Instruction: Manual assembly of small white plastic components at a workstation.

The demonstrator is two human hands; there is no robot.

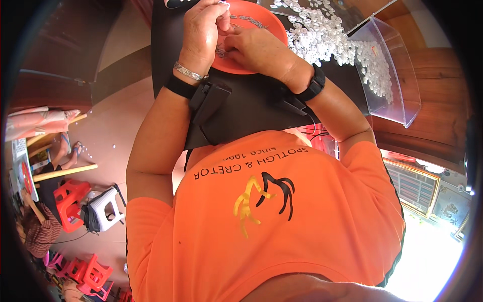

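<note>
At the top of the view a red-orange round dish holds several small grey slender pieces. My left hand is raised over the dish's left side, its fingers closed on a small white plastic piece that peeks out at the fingertips. My right hand reaches into the dish from the right. Its fingers are curled together among the grey pieces, and what they pinch is hidden. A heap of small white oval plastic pieces lies just right of the dish.
Everything stands on a black table. A clear plastic bin with more white pieces lies at its right edge. Red stools and a white stool stand on the floor at left, near another person's feet.
</note>
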